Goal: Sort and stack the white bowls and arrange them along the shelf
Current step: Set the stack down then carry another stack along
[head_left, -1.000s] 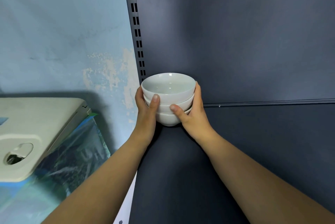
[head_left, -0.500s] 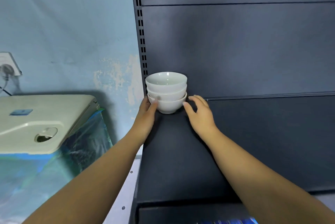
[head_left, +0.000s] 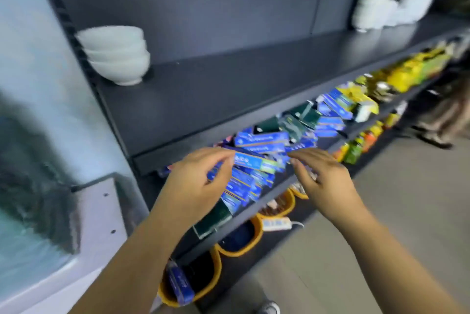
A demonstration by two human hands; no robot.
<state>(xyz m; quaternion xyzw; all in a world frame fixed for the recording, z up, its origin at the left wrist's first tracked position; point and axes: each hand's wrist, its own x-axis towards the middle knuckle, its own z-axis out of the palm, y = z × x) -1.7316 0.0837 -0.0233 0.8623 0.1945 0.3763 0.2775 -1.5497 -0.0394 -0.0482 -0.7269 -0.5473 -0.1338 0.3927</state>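
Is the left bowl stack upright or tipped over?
Upright: the bowl stack rests foot-down on the shelf, rims up.

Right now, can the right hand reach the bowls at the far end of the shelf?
Probably not yet. The right hand hovers empty, low before the shelf, and the far bowls sit well along it. Nothing blocks the way, so a step sideways should do.

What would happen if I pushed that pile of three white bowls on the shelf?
The stack of bowls would probably slide, not roll, since the bottom bowl stands on a small foot on the smooth shelf. Pushed near the top, it might tip: that foot is narrow. They look glazed and hard, so likely slippery and breakable.
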